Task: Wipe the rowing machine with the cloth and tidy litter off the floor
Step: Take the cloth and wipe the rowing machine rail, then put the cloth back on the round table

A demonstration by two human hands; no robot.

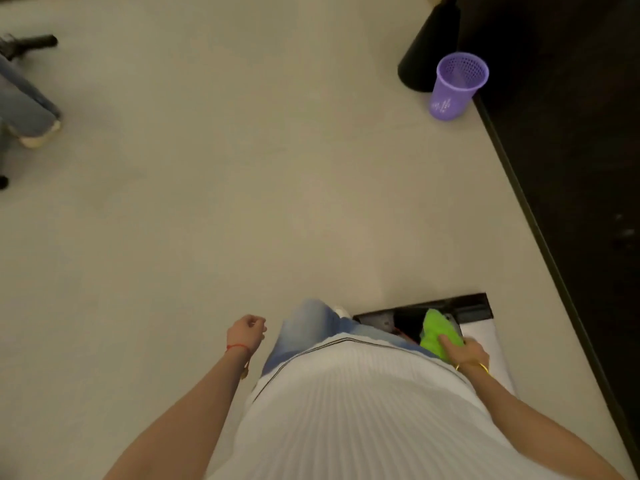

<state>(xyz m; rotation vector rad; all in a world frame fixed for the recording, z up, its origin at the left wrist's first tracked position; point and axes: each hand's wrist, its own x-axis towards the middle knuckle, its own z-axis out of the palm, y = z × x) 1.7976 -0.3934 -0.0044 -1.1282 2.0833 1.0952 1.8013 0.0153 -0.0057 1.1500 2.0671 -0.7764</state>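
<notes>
My right hand (465, 351) grips a bright green cloth (439, 332) low at the right, beside my hip. Just beyond the cloth lies a dark part of the rowing machine (467, 308) with a white panel next to it; my body hides most of it. My left hand (246, 331) hangs at my left side with its fingers curled and nothing in it. A purple mesh wastebasket (456, 86) stands upright on the floor at the far right. No litter shows on the pale floor.
A dark cone-shaped base (426, 50) stands behind the wastebasket. Dark flooring or a mat (571, 168) with a black edge runs down the right side. Another person's leg and shoe (31, 116) and black equipment (27, 43) are at the far left.
</notes>
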